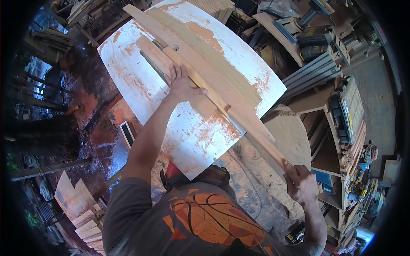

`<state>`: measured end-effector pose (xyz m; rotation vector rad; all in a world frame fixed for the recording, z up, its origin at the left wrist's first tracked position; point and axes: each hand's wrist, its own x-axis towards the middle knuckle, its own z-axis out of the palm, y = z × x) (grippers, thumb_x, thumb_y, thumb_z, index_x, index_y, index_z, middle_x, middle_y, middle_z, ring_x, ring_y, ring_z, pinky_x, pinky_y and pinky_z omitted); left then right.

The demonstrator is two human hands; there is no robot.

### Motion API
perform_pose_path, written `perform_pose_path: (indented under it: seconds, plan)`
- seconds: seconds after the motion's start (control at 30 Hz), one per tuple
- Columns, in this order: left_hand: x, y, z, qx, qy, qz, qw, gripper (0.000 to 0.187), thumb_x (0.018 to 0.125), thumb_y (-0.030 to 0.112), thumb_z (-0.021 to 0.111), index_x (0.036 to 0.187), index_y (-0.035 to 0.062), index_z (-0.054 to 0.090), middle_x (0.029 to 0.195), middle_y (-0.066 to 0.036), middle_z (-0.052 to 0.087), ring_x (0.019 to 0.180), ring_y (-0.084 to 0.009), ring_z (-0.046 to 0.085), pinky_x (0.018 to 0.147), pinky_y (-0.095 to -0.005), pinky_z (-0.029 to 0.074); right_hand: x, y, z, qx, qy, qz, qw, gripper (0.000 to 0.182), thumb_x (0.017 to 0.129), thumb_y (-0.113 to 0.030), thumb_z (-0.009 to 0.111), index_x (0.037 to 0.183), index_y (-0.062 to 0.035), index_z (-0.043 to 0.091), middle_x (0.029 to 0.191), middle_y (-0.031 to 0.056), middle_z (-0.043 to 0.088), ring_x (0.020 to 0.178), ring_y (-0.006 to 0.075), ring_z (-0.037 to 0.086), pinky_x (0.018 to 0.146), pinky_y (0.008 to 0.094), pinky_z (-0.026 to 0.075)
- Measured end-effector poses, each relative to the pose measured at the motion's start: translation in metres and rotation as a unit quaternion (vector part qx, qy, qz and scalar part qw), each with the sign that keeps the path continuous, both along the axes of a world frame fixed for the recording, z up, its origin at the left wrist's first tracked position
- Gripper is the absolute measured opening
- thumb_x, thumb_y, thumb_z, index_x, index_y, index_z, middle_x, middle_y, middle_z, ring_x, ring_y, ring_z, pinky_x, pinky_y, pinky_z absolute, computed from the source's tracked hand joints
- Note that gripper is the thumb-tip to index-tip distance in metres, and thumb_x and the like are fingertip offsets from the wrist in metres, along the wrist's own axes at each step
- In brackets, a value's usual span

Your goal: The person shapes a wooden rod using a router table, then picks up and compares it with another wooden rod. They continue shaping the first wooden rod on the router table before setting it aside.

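Note:
My left hand (pixel 181 85) lies with fingers stretched and thumb spread on a narrow wooden strip (pixel 200 81) and the flat board (pixel 153 50) beside it. A second wooden strip (pixel 256 134) extends toward the lower right, its far end meeting the first strip. Around its near end, past the table's edge, my right hand (pixel 300 184) is closed. Both strips run along a long straight board (pixel 143 19) that crosses the white tabletop (pixel 196 147), which is dusted with sawdust.
A round wooden slab (pixel 290 132) and heaped sawdust (pixel 265 170) are right of the table. Farther right are a shelf unit (pixel 314 100) and a tool case (pixel 348 111). Wood offcuts (pixel 74 194) lie at lower left; a cable (pixel 252 181) trails across the floor.

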<state>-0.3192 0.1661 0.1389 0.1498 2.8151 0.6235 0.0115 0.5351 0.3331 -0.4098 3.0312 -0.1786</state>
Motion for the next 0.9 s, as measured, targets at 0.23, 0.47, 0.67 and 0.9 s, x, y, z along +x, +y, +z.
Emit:
perform_pose_path:
  seconds: [0.23,0.47,0.67,0.9]
  plan:
    - [-0.022,-0.016,0.000,-0.005,0.007,-0.002,1.000,0.155,0.061,0.078,0.081,0.157,-0.0133,0.000,0.163,-0.039,-0.006,0.154,-0.0455,-0.016,0.121,-0.0631,-0.009,-0.017,-0.019,0.000,0.013,-0.005,0.000,1.000,0.060,0.077,-0.012,0.078,0.136,-0.0144,0.064,0.084,0.0101,0.065,0.071,0.0288,0.065,0.060,0.0417,0.053]
    - [-0.038,-0.027,0.000,-0.016,0.005,0.003,1.000,0.155,0.060,0.078,0.081,0.157,-0.0137,0.002,0.163,-0.039,-0.005,0.154,-0.0466,-0.017,0.121,-0.0634,-0.009,-0.038,-0.031,0.005,0.014,-0.013,0.012,1.000,0.061,0.077,-0.011,0.077,0.136,-0.0142,0.064,0.083,0.0110,0.064,0.070,0.0301,0.064,0.059,0.0428,0.053]
    - [-0.042,-0.031,0.006,-0.023,-0.008,0.003,1.000,0.154,0.060,0.077,0.081,0.158,-0.0109,0.001,0.164,-0.037,-0.006,0.154,-0.0446,-0.017,0.121,-0.0629,-0.008,-0.045,-0.035,0.006,0.006,-0.001,0.019,1.000,0.059,0.076,-0.011,0.077,0.134,-0.0130,0.065,0.082,0.0114,0.064,0.067,0.0302,0.065,0.056,0.0427,0.052]
    - [-0.051,-0.036,0.001,-0.014,-0.007,0.009,1.000,0.156,0.059,0.077,0.081,0.159,-0.0100,0.000,0.165,-0.035,-0.008,0.155,-0.0437,-0.017,0.121,-0.0612,-0.009,-0.053,-0.040,0.005,0.016,0.004,0.013,1.000,0.055,0.076,-0.012,0.078,0.130,-0.0129,0.066,0.082,0.0099,0.065,0.068,0.0288,0.065,0.055,0.0422,0.052]
